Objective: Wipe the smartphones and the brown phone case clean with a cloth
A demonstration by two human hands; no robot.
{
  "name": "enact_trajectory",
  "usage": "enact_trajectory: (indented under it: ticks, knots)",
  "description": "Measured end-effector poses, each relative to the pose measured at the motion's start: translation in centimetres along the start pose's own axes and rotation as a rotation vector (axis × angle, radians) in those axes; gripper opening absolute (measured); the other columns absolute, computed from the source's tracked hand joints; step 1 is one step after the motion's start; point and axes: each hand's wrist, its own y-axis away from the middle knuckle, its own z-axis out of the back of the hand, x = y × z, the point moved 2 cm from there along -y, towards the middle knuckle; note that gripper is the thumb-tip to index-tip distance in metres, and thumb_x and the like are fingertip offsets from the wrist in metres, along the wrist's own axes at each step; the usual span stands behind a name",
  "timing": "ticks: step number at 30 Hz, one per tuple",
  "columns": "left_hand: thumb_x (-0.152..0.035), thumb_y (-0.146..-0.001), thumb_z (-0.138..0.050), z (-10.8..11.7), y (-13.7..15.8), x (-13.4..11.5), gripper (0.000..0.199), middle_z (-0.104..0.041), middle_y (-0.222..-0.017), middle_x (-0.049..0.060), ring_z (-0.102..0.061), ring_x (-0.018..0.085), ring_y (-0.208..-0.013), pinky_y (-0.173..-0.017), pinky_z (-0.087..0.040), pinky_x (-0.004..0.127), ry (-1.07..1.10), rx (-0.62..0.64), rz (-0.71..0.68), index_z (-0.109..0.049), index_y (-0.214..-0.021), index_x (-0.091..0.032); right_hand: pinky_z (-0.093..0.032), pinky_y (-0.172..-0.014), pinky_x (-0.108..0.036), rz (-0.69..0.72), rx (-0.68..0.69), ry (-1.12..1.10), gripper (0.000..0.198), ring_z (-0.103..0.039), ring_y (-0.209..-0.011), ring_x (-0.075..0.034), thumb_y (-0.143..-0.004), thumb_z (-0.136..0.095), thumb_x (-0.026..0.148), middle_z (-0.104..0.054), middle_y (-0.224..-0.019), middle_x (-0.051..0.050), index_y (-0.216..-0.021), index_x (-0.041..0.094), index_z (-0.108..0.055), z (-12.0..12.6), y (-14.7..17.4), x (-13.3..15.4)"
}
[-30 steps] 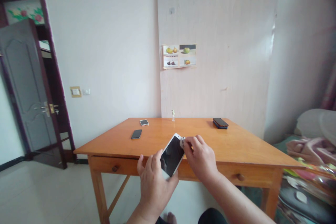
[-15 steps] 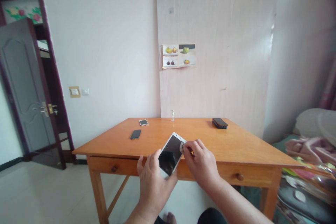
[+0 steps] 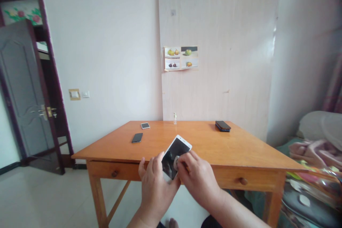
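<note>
A white smartphone [image 3: 178,145] with a dark screen is held tilted above the front edge of the table. My left hand [image 3: 157,184] is closed around its lower end, thumb on one side and fingers on the other. My right hand [image 3: 196,176] pinches a small whitish wad [image 3: 176,162], perhaps tissue or cloth, against the middle of the screen. The fingertips hide most of that wad, so its kind is unclear.
On the wooden table [image 3: 157,149] lie a black phone [image 3: 137,138], a white-framed phone [image 3: 145,125] and a dark stack of phone-like slabs [image 3: 222,126]. A small clear pump bottle [image 3: 175,118] stands at the back edge. Piled belongings [image 3: 312,185] sit to the right.
My right hand has moved left and slightly down, carrying the whitish wad from the phone's right edge to the middle of its screen. My left hand keeps its hold.
</note>
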Motion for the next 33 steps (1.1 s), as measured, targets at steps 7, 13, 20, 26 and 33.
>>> enact_trajectory:
  ticks: [7,13,20,26,33]
  knots:
    - [-0.033,-0.072,-0.070,0.0,-0.1,0.1,0.062,-0.067,-0.109,0.013,-0.064,0.029,-0.104,-0.112,-0.023,0.056,0.011,-0.033,-0.022,-0.044,-0.127,-0.017,-0.039,-0.062,-0.023,-0.106,-0.085,-0.090,0.012,-0.059,-0.068,-0.013,-0.090,-0.051,0.025,-0.062,-0.080,0.001,-0.084,0.023,-0.061,0.7,-1.3,-1.7]
    - [-0.035,-0.073,-0.069,-0.5,0.2,0.4,0.060,-0.068,-0.108,0.012,-0.065,0.029,-0.102,-0.112,-0.024,0.056,-0.007,-0.027,-0.023,-0.046,-0.125,-0.017,-0.038,-0.062,-0.023,-0.050,-0.044,-0.063,0.012,-0.059,-0.066,-0.013,-0.090,-0.050,0.023,-0.062,-0.076,0.000,-0.081,0.023,-0.058,-0.5,-0.1,-0.6]
    - [-0.036,-0.073,-0.070,-0.1,0.1,0.3,0.061,-0.068,-0.107,0.013,-0.065,0.030,-0.101,-0.111,-0.025,0.058,-0.004,-0.044,-0.048,-0.045,-0.126,-0.018,-0.038,-0.063,-0.023,-0.130,-0.102,-0.053,0.013,-0.060,-0.071,-0.014,-0.092,-0.049,0.026,-0.064,-0.082,0.000,-0.084,0.023,-0.059,0.4,-0.9,-1.3]
    - [-0.034,-0.074,-0.069,-0.5,0.4,0.6,0.061,-0.067,-0.108,0.012,-0.064,0.028,-0.103,-0.114,-0.019,0.057,-0.022,0.000,-0.029,-0.045,-0.127,-0.017,-0.037,-0.061,-0.022,0.013,-0.001,-0.006,0.014,-0.060,-0.067,-0.013,-0.092,-0.049,0.022,-0.064,-0.079,0.000,-0.082,0.023,-0.059,-0.7,0.0,-0.4]
    - [-0.032,-0.071,-0.070,0.0,0.3,0.0,0.063,-0.066,-0.108,0.011,-0.063,0.028,-0.104,-0.115,-0.020,0.055,-0.016,0.016,-0.025,-0.045,-0.127,-0.016,-0.036,-0.060,-0.023,-0.131,-0.152,0.032,0.014,-0.060,-0.068,-0.013,-0.092,-0.050,0.027,-0.064,-0.081,0.001,-0.084,0.023,-0.061,0.6,-1.2,-1.8]
